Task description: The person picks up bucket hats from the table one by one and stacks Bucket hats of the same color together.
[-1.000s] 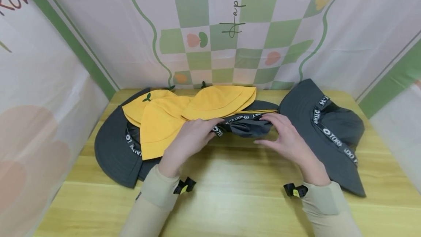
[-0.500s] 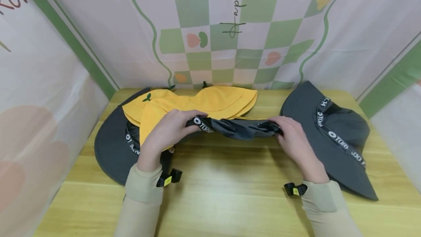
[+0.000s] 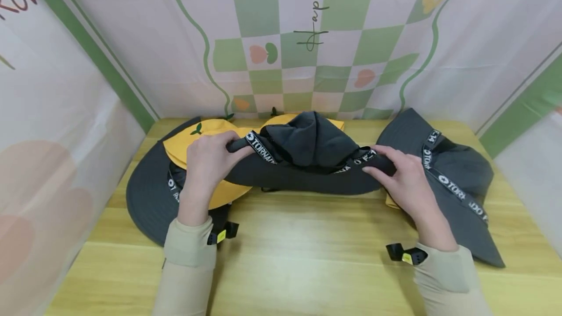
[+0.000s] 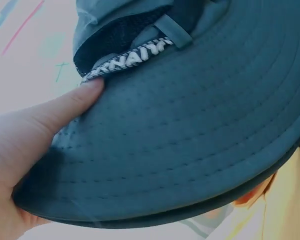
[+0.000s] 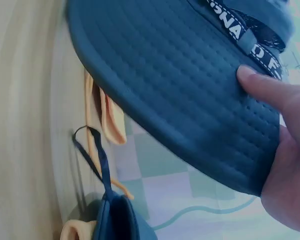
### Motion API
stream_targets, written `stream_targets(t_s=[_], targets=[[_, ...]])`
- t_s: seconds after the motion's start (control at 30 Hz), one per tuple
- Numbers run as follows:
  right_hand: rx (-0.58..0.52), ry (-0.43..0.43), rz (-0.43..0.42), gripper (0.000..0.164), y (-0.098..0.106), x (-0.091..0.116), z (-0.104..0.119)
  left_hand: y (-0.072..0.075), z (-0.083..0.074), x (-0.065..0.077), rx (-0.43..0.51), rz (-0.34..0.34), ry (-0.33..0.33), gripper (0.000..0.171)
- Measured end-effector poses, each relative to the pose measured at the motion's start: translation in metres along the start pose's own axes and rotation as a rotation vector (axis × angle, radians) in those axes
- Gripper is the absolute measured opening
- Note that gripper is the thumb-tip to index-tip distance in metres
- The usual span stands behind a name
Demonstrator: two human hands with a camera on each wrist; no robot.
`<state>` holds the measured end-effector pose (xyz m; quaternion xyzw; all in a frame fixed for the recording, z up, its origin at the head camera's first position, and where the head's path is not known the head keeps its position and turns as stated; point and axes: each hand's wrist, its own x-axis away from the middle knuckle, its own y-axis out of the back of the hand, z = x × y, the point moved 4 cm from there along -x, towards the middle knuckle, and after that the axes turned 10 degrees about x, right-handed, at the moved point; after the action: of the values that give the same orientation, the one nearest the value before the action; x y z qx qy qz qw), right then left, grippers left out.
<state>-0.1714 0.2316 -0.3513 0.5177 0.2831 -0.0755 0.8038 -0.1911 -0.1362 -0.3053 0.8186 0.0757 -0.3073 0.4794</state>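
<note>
Dark hat: I have it in front of me, held up near the middle of the table, its crown toward twelve o'clock and a long edge of its brim toward six.
Left hand: mine is clamped on the brim at nine o'clock, thumb on the stitched face near the band, the other fingers mostly hidden.
Right hand: mine pinches the brim at three o'clock, thumb likewise near the band.
Band: black with white letters, running round the base of the crown, partly covered by folds.
Yellow hats: one lies at nine o'clock, another shows at eleven, both partly hidden by the hat I hold.
Other dark hats: one sits under the yellow at between eight and nine o'clock; another lies at three, beyond my right hand.
Backdrop: a checked cloth hangs at twelve.
</note>
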Motion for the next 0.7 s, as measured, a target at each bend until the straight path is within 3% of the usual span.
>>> stream_targets(t_s=[0.07,0.17,0.43,0.7], targets=[[-0.010,0.021,-0.002,0.048,0.001,0.000,0.001,0.000,0.004,0.000,-0.017,-0.030,-0.002,0.033],[-0.027,0.030,0.012,0.045,-0.001,0.001,0.000,-0.007,0.011,-0.001,-0.011,-0.001,0.022,0.033],[0.029,-0.030,0.164,0.040,-0.019,0.002,-0.006,-0.043,0.025,-0.004,0.026,0.226,0.100,0.034],[0.054,-0.089,0.277,0.042,-0.033,0.004,-0.015,-0.057,0.026,-0.004,0.063,0.381,0.139,0.027]])
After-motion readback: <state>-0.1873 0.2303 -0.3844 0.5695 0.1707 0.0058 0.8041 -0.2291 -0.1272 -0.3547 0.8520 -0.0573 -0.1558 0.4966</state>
